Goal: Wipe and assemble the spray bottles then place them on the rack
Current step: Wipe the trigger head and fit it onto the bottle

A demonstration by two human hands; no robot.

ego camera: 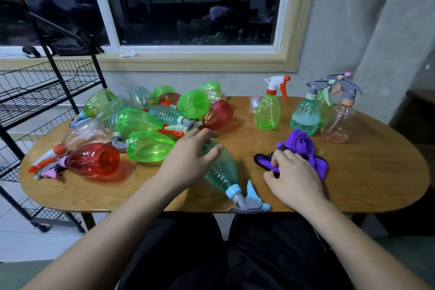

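Note:
A teal ribbed spray bottle (220, 172) lies on its side on the wooden table (353, 183), its blue and grey trigger head (247, 202) at the front edge. My left hand (190, 160) rests over its upper body with fingers loosely spread. My right hand (294, 176) pinches the near edge of a crumpled purple cloth (303, 146). A pile of several green, red, clear and teal bottles (146, 125) lies on the table's left half. Assembled bottles stand at the back right: a green one (268, 110), a teal one (304, 113) and a clear pink one (339, 120).
A black wire rack (35, 92) on wheels stands left of the table under the window sill. A wall with a dark window runs behind the table. My legs are under the front edge.

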